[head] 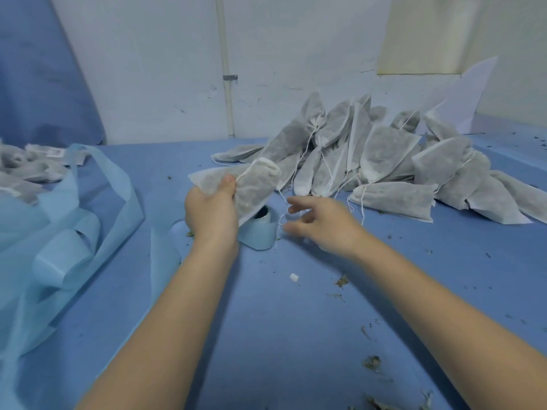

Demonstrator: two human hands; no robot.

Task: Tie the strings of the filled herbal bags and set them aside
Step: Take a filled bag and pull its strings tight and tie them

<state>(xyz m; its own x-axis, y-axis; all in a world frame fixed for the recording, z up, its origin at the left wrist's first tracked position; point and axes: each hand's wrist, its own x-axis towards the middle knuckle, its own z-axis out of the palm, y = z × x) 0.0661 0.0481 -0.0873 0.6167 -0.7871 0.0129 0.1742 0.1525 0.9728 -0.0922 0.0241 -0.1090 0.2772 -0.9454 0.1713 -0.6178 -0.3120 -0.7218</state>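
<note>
My left hand [211, 211] grips a filled white herbal bag [251, 184] above the blue table, thumb pressed on its upper side. The bag's thin white string [281, 214] hangs down from its gathered end. My right hand [319, 223] is just right of the bag, blurred, fingers spread and loosely bent near the string; whether it touches the string I cannot tell. A large pile of filled bags [384, 161] with loose strings lies at the back right. More bags [26, 173] lie at the far left.
A blue cloth [296, 321] covers the table, scattered with herb crumbs [371, 362]. Crumpled light-blue fabric strips [65, 247] lie at the left, and one curls under the held bag. A white sheet [461, 99] leans on the wall behind the pile.
</note>
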